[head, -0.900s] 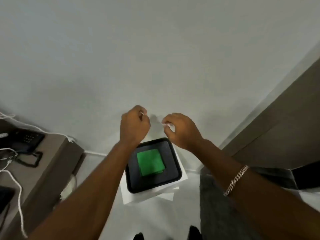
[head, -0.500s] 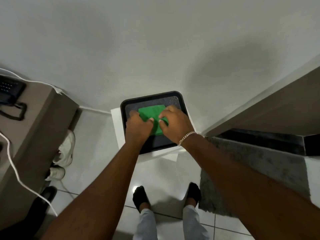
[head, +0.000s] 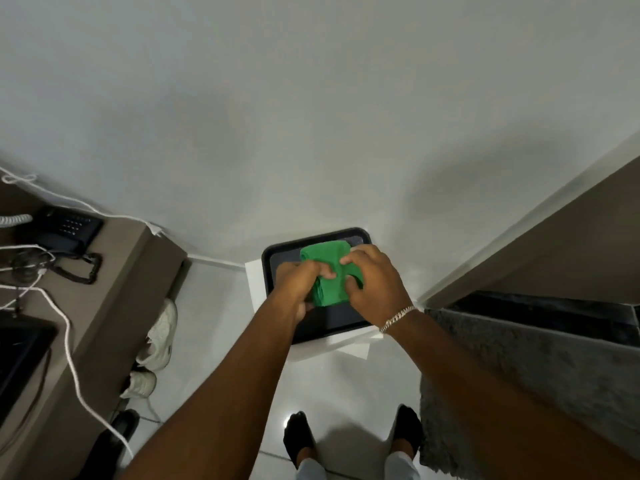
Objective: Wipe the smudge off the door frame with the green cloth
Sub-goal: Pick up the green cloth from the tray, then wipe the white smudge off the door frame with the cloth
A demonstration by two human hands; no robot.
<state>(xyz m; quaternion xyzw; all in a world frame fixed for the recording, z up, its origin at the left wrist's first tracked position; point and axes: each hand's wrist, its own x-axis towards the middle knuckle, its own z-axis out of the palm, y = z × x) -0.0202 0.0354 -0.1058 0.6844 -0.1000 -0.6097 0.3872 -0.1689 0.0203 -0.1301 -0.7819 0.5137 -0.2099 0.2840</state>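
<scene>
While the pale wall rises behind the black tray, the door frame runs off to its right; above the tray my left hand and right hand both pinch the bunched green cloth.

A folded green cloth sits between the left hand and right hand, above a black rounded plastic tray. The tray rests on a white square stand against the wall. A grey desk stands left; a grey shaggy rug lies right.
</scene>
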